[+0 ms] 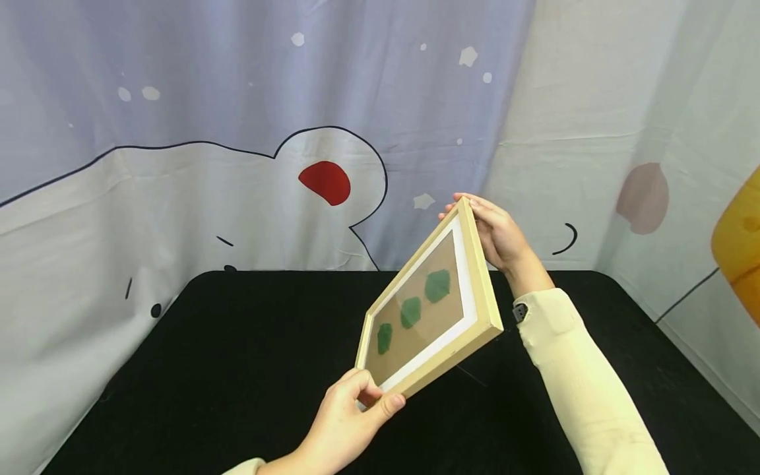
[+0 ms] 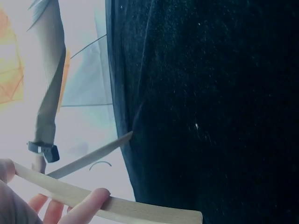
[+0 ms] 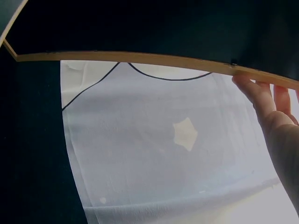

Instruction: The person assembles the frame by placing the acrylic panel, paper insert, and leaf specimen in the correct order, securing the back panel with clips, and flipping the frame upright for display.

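Observation:
Both hands hold a light wooden picture frame (image 1: 483, 270) tilted in the air above the table. Behind its clear front, a white mat surrounds a brown sheet with three green leaf shapes (image 1: 410, 312). My left hand (image 1: 341, 422) pinches the near lower corner, thumb along the outer side. The far upper corner is gripped by my right hand (image 1: 501, 241), its fingers partly hidden behind the wood. In the left wrist view, the left thumb (image 2: 86, 207) presses on the pale edge. The right wrist view shows the frame's dark back (image 3: 163, 28) and the right hand (image 3: 275, 119) at its rim.
A black cloth covers the table (image 1: 237, 343). Behind it hangs a pale curtain (image 1: 208, 79) with a printed outline, a red spot and white shapes. A yellow-orange print (image 1: 739, 244) shows at the right. A dark wristband device (image 1: 520, 312) sits on the right wrist.

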Action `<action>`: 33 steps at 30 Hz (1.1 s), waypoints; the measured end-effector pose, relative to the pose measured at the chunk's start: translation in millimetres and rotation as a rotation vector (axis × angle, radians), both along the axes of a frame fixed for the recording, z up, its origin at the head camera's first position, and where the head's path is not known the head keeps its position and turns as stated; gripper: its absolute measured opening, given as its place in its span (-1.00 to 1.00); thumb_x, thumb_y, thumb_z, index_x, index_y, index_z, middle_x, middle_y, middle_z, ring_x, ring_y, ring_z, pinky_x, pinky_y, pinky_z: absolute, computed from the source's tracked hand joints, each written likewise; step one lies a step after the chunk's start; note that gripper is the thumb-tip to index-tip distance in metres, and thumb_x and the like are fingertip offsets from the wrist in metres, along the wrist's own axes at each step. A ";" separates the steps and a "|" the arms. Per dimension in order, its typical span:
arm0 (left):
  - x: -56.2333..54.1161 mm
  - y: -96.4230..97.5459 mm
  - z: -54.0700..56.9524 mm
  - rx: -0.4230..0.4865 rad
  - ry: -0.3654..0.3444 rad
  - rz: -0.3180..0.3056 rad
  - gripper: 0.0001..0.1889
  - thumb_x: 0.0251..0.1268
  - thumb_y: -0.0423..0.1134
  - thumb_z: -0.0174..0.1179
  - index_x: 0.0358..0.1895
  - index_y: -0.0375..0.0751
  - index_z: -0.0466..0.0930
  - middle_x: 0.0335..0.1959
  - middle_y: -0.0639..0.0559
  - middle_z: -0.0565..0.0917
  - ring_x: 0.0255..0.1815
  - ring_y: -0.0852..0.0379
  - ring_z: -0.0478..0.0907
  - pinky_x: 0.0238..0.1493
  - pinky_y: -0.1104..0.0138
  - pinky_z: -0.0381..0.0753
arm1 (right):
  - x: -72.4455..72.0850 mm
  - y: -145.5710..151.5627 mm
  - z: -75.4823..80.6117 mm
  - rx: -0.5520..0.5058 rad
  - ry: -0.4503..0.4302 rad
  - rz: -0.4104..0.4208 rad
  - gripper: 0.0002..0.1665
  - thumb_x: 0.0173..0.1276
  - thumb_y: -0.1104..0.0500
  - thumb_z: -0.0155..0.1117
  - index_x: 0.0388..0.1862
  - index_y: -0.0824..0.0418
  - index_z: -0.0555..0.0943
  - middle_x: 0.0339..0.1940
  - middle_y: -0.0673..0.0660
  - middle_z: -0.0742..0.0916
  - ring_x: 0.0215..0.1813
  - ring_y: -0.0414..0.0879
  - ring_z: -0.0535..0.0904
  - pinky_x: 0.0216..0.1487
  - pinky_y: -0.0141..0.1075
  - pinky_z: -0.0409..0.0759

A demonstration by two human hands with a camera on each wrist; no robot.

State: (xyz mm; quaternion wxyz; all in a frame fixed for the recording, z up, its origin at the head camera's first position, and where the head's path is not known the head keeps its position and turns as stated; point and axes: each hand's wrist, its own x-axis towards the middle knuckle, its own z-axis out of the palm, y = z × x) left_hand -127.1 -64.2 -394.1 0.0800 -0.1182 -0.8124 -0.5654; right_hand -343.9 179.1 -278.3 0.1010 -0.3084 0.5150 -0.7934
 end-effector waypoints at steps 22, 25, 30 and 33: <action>-65.8 -32.6 13.7 -0.060 0.002 0.067 -0.79 0.28 -0.06 0.26 -0.36 -0.13 0.65 -0.49 0.09 0.65 -0.43 0.22 0.52 -0.36 0.36 0.50 | 67.3 8.2 12.8 0.097 0.025 -0.519 -0.33 0.53 0.06 -0.02 0.47 0.38 0.14 0.15 0.10 0.50 0.31 0.00 0.41 0.36 -0.20 0.31; -91.2 -37.7 12.1 -0.025 -0.030 0.090 -0.69 0.34 0.02 0.18 -0.22 -0.18 0.67 -0.33 0.02 0.68 -0.26 0.13 0.56 -0.17 0.26 0.53 | 99.0 8.8 14.1 0.078 0.069 -0.558 -0.35 0.52 0.05 0.02 0.43 0.38 0.21 0.12 0.08 0.54 0.25 -0.04 0.47 0.29 -0.29 0.40; -129.0 -38.0 11.0 0.062 -0.146 0.100 -0.51 0.36 0.15 0.09 0.02 -0.22 0.62 -0.09 -0.08 0.67 0.00 -0.02 0.56 0.12 0.06 0.48 | 146.0 2.9 9.2 0.057 0.168 -0.602 -0.52 0.52 0.10 0.01 0.31 0.32 0.38 0.15 0.13 0.58 0.23 -0.03 0.52 0.21 -0.34 0.47; -150.1 -36.7 10.4 0.081 -0.171 0.074 -0.47 0.38 0.15 0.07 0.13 -0.24 0.57 0.03 -0.13 0.64 0.11 -0.06 0.52 0.22 -0.01 0.41 | 166.3 -0.9 1.2 0.055 0.244 -0.619 -0.58 0.54 0.19 -0.03 0.29 0.31 0.42 0.17 0.14 0.59 0.23 -0.04 0.53 0.21 -0.33 0.47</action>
